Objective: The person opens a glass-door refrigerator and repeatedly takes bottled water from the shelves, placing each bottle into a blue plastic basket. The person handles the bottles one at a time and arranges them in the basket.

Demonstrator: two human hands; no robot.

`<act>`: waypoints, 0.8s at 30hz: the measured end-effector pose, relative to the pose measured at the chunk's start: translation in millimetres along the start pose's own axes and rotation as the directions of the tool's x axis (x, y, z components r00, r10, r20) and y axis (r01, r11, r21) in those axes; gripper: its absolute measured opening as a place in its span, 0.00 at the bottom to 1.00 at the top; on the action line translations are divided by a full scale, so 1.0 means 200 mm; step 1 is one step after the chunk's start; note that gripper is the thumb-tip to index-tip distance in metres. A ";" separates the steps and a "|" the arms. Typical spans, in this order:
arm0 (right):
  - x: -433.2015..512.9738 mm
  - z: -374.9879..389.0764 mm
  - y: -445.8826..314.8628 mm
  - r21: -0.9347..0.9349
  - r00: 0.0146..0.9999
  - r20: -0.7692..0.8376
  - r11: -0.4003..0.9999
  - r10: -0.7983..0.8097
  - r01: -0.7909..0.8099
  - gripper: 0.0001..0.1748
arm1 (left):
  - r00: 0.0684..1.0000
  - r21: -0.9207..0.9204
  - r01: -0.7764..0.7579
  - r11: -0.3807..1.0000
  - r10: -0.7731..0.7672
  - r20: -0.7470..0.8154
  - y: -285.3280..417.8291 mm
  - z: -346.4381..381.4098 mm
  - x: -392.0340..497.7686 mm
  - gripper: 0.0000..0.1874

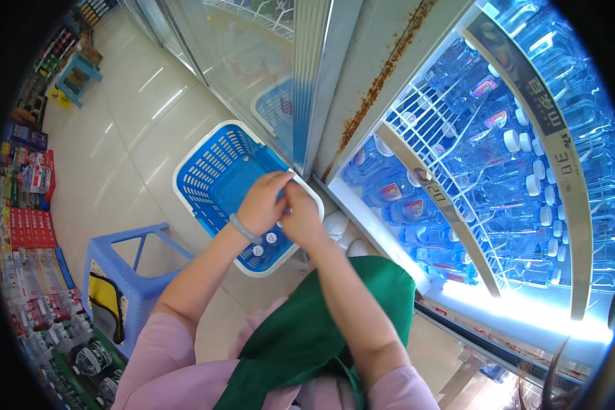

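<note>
My left hand (pixel 264 202), with a pale bangle on its wrist, and my right hand (pixel 301 212) meet above a blue plastic basket with a white rim (pixel 182 197). Their fingers touch or overlap near the basket's right side; whether anything small lies between them cannot be told. Beneath my hands, several clear bottles with white caps (pixel 258 250) stand in the basket's near corner. To the right, a lit display cooler holds rows of bottled water (pixel 415 207) on white wire shelves (pixel 433 138).
A blue plastic stool (pixel 133 279) with a yellow and grey cloth item (pixel 105 302) stands left of me. Packed goods (pixel 31 228) line the far left. A glass cooler door (pixel 246 66) stands behind the basket, beside a rusty frame (pixel 374 97). Another stool (pixel 77 77) is farther off.
</note>
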State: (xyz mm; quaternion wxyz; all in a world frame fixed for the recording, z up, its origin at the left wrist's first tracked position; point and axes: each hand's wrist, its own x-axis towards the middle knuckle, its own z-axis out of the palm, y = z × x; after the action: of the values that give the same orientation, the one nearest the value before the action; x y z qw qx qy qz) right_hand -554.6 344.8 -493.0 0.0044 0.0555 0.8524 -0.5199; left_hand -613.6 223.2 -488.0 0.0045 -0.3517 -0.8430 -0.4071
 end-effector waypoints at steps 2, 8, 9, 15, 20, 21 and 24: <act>-0.02 -0.28 -0.08 -0.091 0.961 -0.246 0.990 -0.126 0.107 0.18 | 0.995 -0.103 -0.095 0.990 0.092 -0.035 0.25 -0.05 0.12 0.24; 0.12 -1.02 -0.34 -0.083 0.792 -0.584 0.983 -0.179 0.161 0.08 | 0.930 -0.424 -0.367 0.828 0.327 -0.165 0.73 0.06 0.57 0.31; 0.16 -1.11 -0.37 -0.163 0.779 -0.600 0.981 -0.183 0.105 0.08 | 0.927 -0.439 -0.375 0.817 0.314 -0.208 0.77 0.12 0.67 0.32; 0.40 -1.54 -0.27 -0.357 0.713 -0.658 0.934 -0.241 -0.013 0.23 | 0.957 -0.541 -0.288 0.790 0.226 -0.179 0.91 0.42 1.27 0.31; 0.62 -1.75 -0.13 -0.060 0.736 -0.677 0.997 -0.007 -0.047 0.27 | 0.980 -0.674 -0.162 0.721 0.197 -0.025 0.95 0.53 1.53 0.33; 0.65 -1.77 -0.11 -0.020 0.744 -0.667 0.998 0.033 -0.062 0.27 | 0.984 -0.663 -0.126 0.738 0.176 0.009 0.95 0.55 1.55 0.33; 0.73 -1.82 -0.09 0.025 0.749 -0.659 0.997 0.074 -0.077 0.27 | 0.985 -0.697 -0.081 0.712 0.162 0.051 0.95 0.61 1.62 0.35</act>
State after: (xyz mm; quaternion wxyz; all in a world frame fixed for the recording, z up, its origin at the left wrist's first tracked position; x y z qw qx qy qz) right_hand -682.5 672.1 -320.1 -0.2749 0.2694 0.7973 -0.4649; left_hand -710.1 578.6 -345.7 -0.1462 -0.4042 -0.6036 -0.6715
